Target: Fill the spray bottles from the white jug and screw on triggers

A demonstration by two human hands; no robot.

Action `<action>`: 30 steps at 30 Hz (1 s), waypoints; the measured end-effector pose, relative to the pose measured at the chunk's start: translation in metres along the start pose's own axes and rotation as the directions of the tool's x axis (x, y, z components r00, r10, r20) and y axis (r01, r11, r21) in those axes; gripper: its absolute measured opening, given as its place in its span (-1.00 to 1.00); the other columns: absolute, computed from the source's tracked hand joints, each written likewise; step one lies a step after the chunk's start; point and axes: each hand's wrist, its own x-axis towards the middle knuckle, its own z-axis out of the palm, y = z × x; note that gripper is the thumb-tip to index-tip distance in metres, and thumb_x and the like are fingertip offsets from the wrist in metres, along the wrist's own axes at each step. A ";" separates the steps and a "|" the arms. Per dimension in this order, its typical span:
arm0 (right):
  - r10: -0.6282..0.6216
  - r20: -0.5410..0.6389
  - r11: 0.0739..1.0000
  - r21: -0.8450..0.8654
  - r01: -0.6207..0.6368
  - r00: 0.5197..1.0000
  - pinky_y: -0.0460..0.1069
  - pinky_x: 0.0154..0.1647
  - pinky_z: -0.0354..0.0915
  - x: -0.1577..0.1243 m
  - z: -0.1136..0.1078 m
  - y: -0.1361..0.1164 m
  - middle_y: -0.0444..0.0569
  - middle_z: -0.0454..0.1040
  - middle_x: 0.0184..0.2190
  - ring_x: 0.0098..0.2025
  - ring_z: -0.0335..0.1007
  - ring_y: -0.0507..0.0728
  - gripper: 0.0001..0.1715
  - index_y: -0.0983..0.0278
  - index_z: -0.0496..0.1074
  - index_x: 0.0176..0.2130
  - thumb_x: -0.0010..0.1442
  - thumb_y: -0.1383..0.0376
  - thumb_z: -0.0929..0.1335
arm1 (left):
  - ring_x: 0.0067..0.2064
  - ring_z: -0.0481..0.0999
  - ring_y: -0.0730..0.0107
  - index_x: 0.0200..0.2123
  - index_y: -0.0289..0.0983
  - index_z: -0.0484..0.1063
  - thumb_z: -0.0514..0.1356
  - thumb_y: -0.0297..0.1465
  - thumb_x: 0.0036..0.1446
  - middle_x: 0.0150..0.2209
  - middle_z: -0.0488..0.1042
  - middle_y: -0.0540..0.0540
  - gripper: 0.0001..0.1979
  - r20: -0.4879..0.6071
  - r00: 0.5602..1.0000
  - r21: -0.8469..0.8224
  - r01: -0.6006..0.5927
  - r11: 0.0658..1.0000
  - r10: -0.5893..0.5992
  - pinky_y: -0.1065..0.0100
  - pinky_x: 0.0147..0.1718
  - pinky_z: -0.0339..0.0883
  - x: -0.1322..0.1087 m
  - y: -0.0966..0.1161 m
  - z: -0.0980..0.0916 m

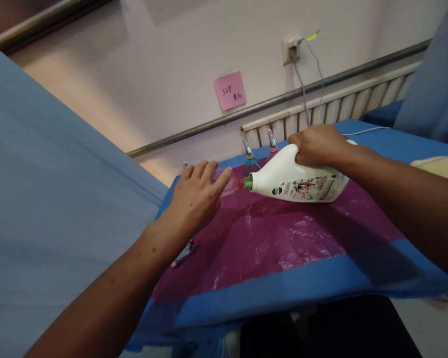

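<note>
My left hand (199, 191) is closed around a clear pink bottle (229, 185), whose body is partly hidden behind my fingers. The bottle is tilted, with its mouth toward the right. My right hand (315, 144) grips the handle of a large white detergent jug (298, 179), tipped onto its side. The jug's green spout (248, 182) meets the pink bottle's mouth. Whether liquid is flowing I cannot tell. Below my left wrist lies a grey and pink spray head (183, 252). Just behind the spout stands a teal spray bottle (251, 163).
A shiny magenta plastic sheet (261, 243) covers part of the blue-clothed table (283, 283). Another pink-topped spray bottle (272, 142) is at the back. A blue curtain (59, 209) hangs at left; a radiator (332, 107) and cords are by the wall.
</note>
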 end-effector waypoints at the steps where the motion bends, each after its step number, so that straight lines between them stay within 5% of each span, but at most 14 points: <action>1: -0.001 -0.001 1.000 0.000 0.001 1.000 0.15 -0.28 0.19 0.000 0.000 0.000 0.22 0.68 -0.20 -0.16 0.56 0.41 -0.61 0.11 0.68 0.03 0.31 0.07 0.41 | 0.38 0.44 -0.19 0.47 -0.14 0.30 0.24 -0.52 0.35 0.40 0.43 -0.35 -0.34 0.000 1.000 0.000 0.000 1.000 0.000 -0.15 0.33 0.37 0.000 0.000 -0.001; 16: 0.003 0.007 1.000 0.021 -0.004 1.000 0.16 -0.29 0.20 0.003 0.003 0.006 0.19 0.69 -0.19 -0.15 0.56 0.42 -0.62 0.05 0.68 0.03 0.27 0.07 0.43 | 0.46 0.37 -0.32 0.49 -0.20 0.31 0.26 -0.50 0.37 0.46 0.37 -0.44 -0.34 -0.037 0.998 0.006 -0.058 0.998 0.058 -0.27 0.36 0.32 0.004 -0.003 -0.002; 30: 0.018 -0.001 1.000 0.009 -0.018 1.000 0.14 -0.29 0.18 0.001 0.001 0.007 0.20 0.70 -0.18 -0.15 0.56 0.41 -0.59 0.10 0.67 0.05 0.31 0.06 0.40 | 0.51 0.33 -0.21 0.47 -0.13 0.37 0.25 -0.57 0.34 0.47 0.38 -0.34 -0.33 -0.111 0.988 0.012 -0.111 0.994 0.112 -0.24 0.48 0.23 0.014 -0.006 -0.009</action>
